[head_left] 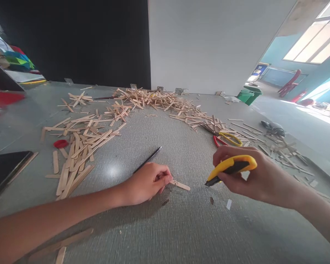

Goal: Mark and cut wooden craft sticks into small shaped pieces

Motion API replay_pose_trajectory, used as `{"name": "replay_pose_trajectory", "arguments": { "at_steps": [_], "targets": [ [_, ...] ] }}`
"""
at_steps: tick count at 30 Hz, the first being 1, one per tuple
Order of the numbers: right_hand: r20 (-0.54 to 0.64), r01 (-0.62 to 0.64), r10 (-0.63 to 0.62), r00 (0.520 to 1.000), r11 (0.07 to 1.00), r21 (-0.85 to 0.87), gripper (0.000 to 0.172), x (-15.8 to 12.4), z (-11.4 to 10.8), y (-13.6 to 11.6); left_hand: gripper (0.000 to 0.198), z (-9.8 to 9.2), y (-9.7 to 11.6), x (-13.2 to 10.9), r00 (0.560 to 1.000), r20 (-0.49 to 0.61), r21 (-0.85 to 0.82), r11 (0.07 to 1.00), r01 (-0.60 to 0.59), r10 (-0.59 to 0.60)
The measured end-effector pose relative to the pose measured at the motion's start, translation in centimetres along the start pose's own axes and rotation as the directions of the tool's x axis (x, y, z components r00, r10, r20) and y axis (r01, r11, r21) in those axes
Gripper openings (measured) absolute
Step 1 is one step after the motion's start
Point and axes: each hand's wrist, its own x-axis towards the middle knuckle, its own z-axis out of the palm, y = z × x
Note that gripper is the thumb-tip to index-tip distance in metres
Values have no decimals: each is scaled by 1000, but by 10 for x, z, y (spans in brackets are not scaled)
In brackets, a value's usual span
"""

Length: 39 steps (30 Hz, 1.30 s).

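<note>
Between thumb and fingers, my left hand (150,182) pinches one end of a wooden craft stick (181,184) low over the grey table. The stick's free end points right and carries small dark marks. My right hand (247,174) grips a yellow and black utility knife (232,167), its tip angled down and left, apart from the stick. A black pen (147,159) lies just behind my left hand. Small flat scraps, one dark (211,200) and one pale (229,204), rest on the table below the knife.
Loose craft sticks (79,154) lie left, with a heap (154,98) by the upright panel (203,44). Scissors with red and yellow handles (227,138) sit beyond my right hand. A phone (8,168) and a red ring (61,143) are at left. A green bin (249,95) stands back right.
</note>
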Motion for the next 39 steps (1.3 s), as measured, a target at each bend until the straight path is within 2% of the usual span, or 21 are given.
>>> {"name": "replay_pose_trajectory", "arguments": {
  "at_steps": [4,6,8,9,10,12,16,22,30,39],
  "targets": [
    [186,-42,39,982,999,10,7,3,-3,18,29,0,0,0,1000,-1,12,1000,-29,29],
    [217,-36,43,975,999,-36,9,4,4,25,28,0,0,0,999,-13,27,999,-40,40],
    [142,-6,15,990,998,-64,17,3,20,26,28,1,-1,0,998,-34,45,998,-47,49],
    [65,-5,7,998,999,-35,22,1,30,25,29,1,-1,0,998,-45,53,997,-50,53],
    [-36,-26,28,999,999,38,23,-1,41,22,30,2,-1,0,997,-52,59,997,-53,56],
    [-142,-52,80,987,980,191,26,-5,64,14,31,2,-1,1,996,-57,66,996,-57,61],
    [-274,17,32,961,985,173,15,-11,91,-3,31,3,-3,2,997,-32,68,996,-61,64],
    [-285,17,53,957,971,239,8,-7,100,-4,33,0,0,-2,998,52,44,998,-34,31],
    [-271,86,-3,963,951,296,7,-8,110,5,39,-5,0,-1,982,185,-49,997,55,-45],
    [-279,174,-110,954,961,215,5,-6,108,1,35,2,-3,-1,979,187,-164,980,114,-82]
  ]
}}
